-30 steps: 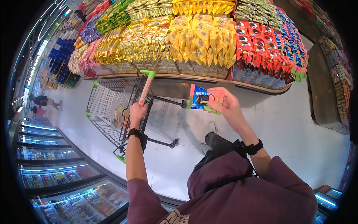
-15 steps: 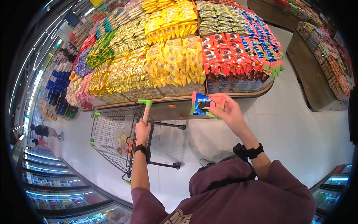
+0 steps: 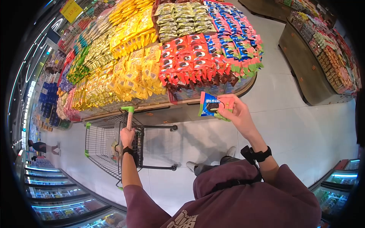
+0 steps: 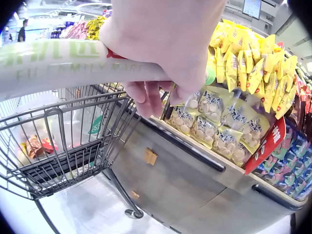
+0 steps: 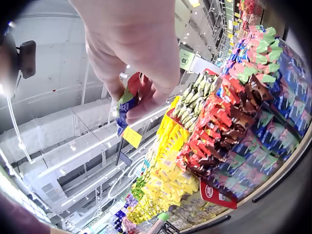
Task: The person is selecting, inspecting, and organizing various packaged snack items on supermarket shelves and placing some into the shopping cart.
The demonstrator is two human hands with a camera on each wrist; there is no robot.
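Observation:
My right hand (image 3: 240,116) pinches a small blue, pink and green snack packet (image 3: 210,105) by its right end, its printed front turned up. In the right wrist view the fingers and thumb close on the packet (image 5: 127,105), most of which they hide. My left hand (image 3: 127,137) is wrapped around the pale handle (image 3: 129,121) of a shopping cart (image 3: 102,142). The left wrist view shows the fingers curled under that handle (image 4: 73,68). Inside the cart lies a clear plastic bag (image 4: 68,124) with goods in it.
Ahead stands a long display (image 3: 167,110) heaped with yellow, red, green and blue snack packets. A second display (image 3: 311,72) is at the right. Freezers (image 3: 64,192) line the lower left. A person (image 3: 42,146) stands far left. Tiled floor (image 3: 266,131) lies between.
The view has swung right along the display, bringing its rounded end and the second display nearer the middle. The cart has shifted slightly left and down in view. Both hands keep their holds.

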